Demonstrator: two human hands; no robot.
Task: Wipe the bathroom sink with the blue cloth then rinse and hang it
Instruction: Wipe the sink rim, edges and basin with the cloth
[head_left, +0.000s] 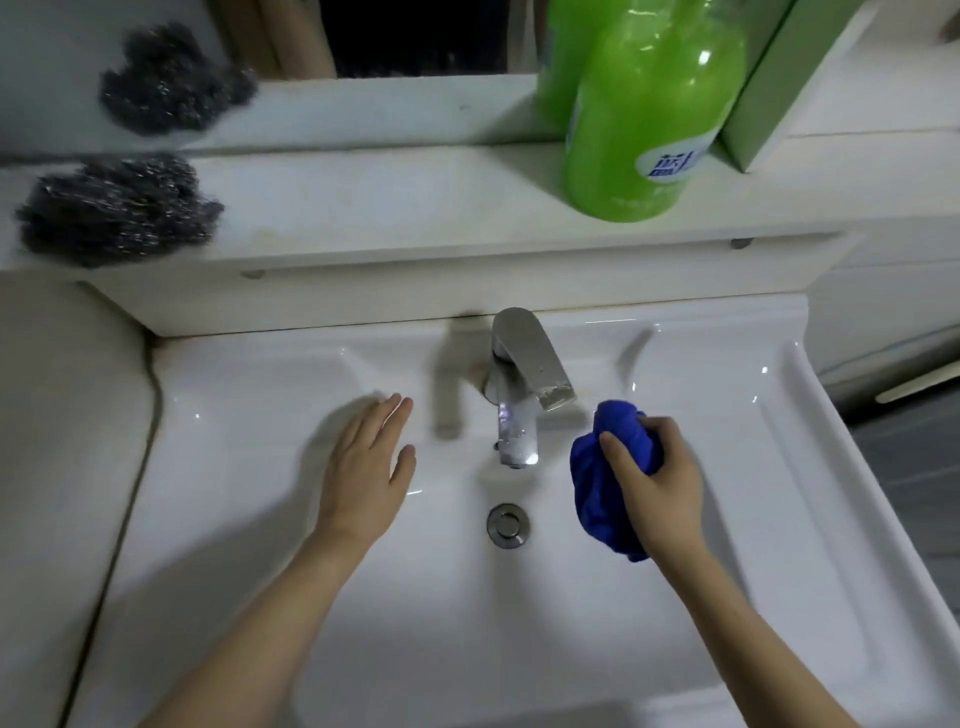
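While the right hand (655, 483) has its fingers (618, 457) clenched round the bunched blue cloth (605, 483), just right of the chrome tap (519, 384) over the white ceramic sink (810, 467), best move IMO: press it flat, wipe w/ overlapping strokes toward the metal drain (508, 525). Left hand (366, 467) lies open, fingers released, on the basin. Cloth looks crumpled, deep blue; wet or dry, can't tell.

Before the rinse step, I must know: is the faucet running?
Off: no water falls from the faucet spout above the drain.
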